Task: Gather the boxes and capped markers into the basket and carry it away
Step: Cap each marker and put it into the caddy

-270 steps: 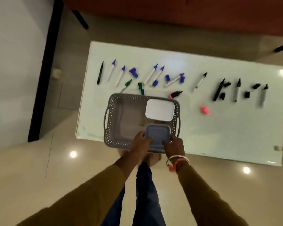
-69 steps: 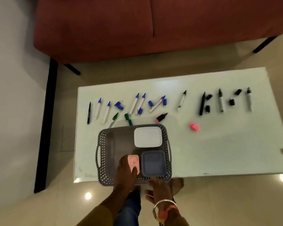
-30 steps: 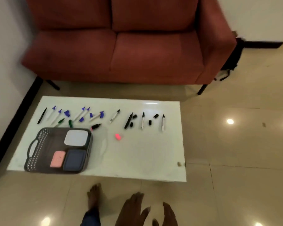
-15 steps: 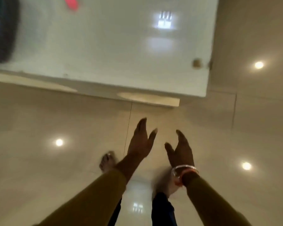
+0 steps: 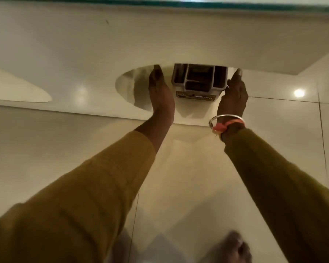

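Observation:
A grey box with several open compartments and a white labelled base [image 5: 198, 80] sits low under the table, half hidden by the white panel above it. My left hand [image 5: 160, 92] is flat and upright just left of it, with a small gap. My right hand [image 5: 234, 92], with a bangle on the wrist, is flat at its right side, the thumb near the box's corner. Neither hand closes around it. The basket, the lidded boxes and the markers are out of view.
The table's green glass edge [image 5: 160, 3] runs along the top of the view, with a white panel [image 5: 84, 44] below it. Glossy beige floor tiles [image 5: 179, 186] lie beneath my arms. My bare foot [image 5: 234, 247] shows blurred at the bottom.
My view dropped from the tabletop to under the table. Both hands moved forward from over the floor to either side of the grey compartment box.

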